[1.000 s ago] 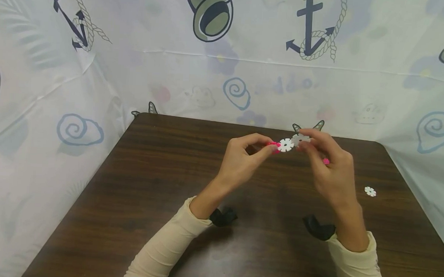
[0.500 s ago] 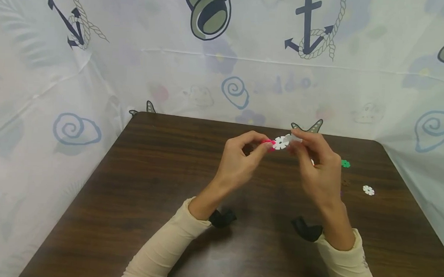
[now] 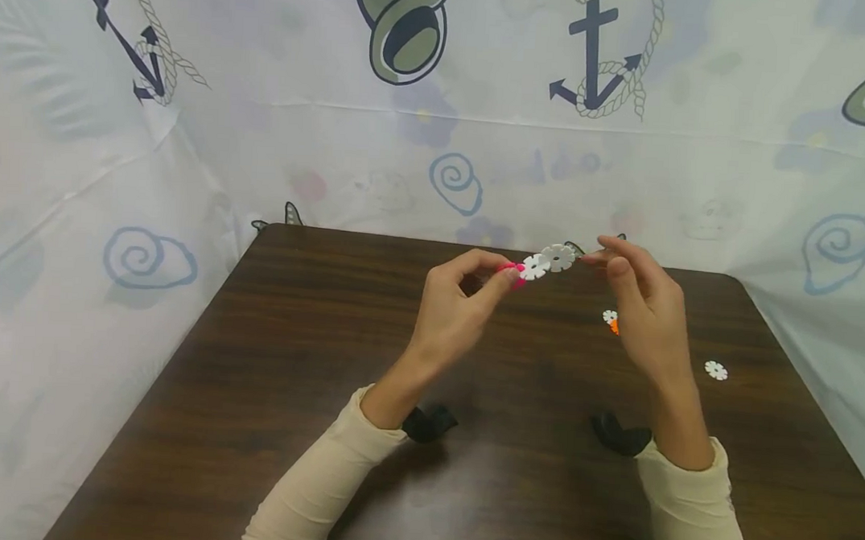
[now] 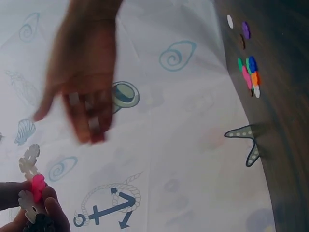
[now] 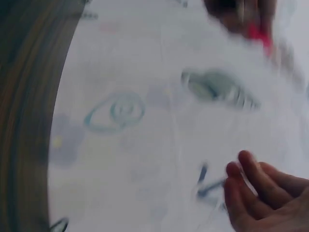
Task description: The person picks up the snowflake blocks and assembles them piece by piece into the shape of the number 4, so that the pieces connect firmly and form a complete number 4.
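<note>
My left hand pinches a joined chain of notched flower-shaped plastic discs above the table. Its fingers and thumb are on a pink disc. A white disc joins it, and another white disc forms the chain's outer end. Seen from the left wrist, a further white disc and a black piece are among the fingers. My right hand is just right of the chain, apart from it, fingers extended and holding nothing visible; it is blurred in the left wrist view.
On the dark wooden table, a loose white disc lies to the right. Another white disc and an orange disc are partly behind my right hand. Blue and purple discs lie there too. A patterned cloth hangs behind.
My right hand has let go of the outer white disc and drawn back to the right. The left hand has shifted slightly left and up, still pinching the chain.
</note>
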`<state>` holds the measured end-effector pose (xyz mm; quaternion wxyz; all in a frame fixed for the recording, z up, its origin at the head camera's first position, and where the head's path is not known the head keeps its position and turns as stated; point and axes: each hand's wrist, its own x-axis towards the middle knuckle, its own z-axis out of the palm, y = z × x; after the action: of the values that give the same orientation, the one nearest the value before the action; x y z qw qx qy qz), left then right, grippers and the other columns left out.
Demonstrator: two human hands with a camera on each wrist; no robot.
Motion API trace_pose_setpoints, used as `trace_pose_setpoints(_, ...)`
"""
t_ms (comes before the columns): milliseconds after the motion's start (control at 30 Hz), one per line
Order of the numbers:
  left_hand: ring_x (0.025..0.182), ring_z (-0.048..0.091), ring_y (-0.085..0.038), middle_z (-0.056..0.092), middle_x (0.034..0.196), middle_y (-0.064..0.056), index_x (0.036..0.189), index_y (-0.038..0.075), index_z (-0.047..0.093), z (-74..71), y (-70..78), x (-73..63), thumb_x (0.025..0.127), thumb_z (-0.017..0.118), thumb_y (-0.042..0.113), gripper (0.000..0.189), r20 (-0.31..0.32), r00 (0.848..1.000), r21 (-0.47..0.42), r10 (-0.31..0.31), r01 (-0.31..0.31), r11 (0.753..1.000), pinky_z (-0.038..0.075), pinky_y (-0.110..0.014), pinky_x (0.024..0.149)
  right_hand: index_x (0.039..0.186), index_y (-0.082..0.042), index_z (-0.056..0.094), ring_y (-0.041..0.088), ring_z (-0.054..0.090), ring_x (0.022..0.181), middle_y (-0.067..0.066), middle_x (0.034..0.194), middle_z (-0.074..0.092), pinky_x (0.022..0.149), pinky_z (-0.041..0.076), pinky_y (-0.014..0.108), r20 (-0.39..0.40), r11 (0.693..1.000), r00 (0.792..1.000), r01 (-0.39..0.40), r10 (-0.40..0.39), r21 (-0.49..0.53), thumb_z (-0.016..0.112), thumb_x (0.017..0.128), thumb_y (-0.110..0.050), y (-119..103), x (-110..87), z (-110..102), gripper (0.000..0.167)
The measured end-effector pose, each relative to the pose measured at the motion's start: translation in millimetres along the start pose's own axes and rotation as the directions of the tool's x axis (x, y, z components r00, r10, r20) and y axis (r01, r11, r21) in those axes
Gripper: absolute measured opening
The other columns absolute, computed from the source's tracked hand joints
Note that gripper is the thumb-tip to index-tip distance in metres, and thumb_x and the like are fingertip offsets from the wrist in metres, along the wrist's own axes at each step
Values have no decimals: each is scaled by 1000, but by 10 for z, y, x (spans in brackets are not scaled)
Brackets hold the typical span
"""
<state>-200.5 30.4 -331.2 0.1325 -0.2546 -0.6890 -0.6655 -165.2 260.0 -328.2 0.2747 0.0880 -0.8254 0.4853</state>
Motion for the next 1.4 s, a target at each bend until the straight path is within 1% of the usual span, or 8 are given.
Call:
trace_pose_setpoints(100,69,57,-13,73,88,-7,97,6,76,-9,11,5,94,74,13,7,-15,1000,-8,-4,4,1000,44,-24,62,150,-19,53,19,57,137,3,141,66,119,42,39,44,983,986,-155,160,-97,46,110,-38,293,83,-214,45)
trace_pose_setpoints(233,70,58,-10,75,90,-8,97,6,76,6,12,8,94,75,13,8,-9,1000,-21,-1,1,1000,45,-26,63,161,-13,35,44,34,152,18,164,40,120,26,70,76,920,937,-316,341,-233,44,107,-53,784,124,-454,68)
trace_pose_setpoints(333,69,57,-9,74,88,-9,97,5,76,23,6,0,94,75,13,8,-2,1000,-26,-6,6,1000,44,-24,62,164,-7,22,53,18,155,25,170,20,119,18,75,84,855,891,-397,446,-333,44,105,-61,1131,92,-554,83)
trace_pose_setpoints(400,68,55,-9,73,87,-9,97,5,76,32,1,-8,93,75,13,8,-1,1000,-25,-13,13,1000,43,-23,60,164,-2,17,56,13,154,29,170,13,119,16,76,86,827,873,-418,481,-377,45,103,-63,1321,67,-583,90)
trace_pose_setpoints(733,68,56,-10,72,87,-8,97,6,76,35,8,-15,93,75,13,8,0,1000,-25,-17,17,1000,44,-22,60,160,10,6,62,8,151,41,165,4,116,17,78,118,743,815,-444,567,-501,48,99,-68,1901,-19,-619,108)
trace_pose_setpoints(1033,68,55,-9,73,88,-8,97,6,76,42,5,-6,93,75,13,8,5,1000,-30,-20,21,999,43,-21,58,156,17,10,68,17,143,47,157,15,115,18,79,138,686,809,-379,572,-622,56,97,-65,2081,-60,-604,111)
trace_pose_setpoints(1233,66,53,-10,73,87,-7,96,7,76,40,6,-6,93,74,14,8,8,1000,-25,-30,31,999,41,-21,57,153,20,19,67,25,138,49,152,23,112,23,78,187,679,793,-343,579,-649,62,95,-62,2085,-67,-551,109)
trace_pose_setpoints(1400,65,53,-10,73,84,-8,97,7,77,34,3,-10,93,74,14,8,15,999,-29,-39,39,999,41,-22,57,148,19,32,64,31,134,47,148,30,112,25,75,202,697,801,-329,563,-637,66,96,-54,2076,-65,-491,96)
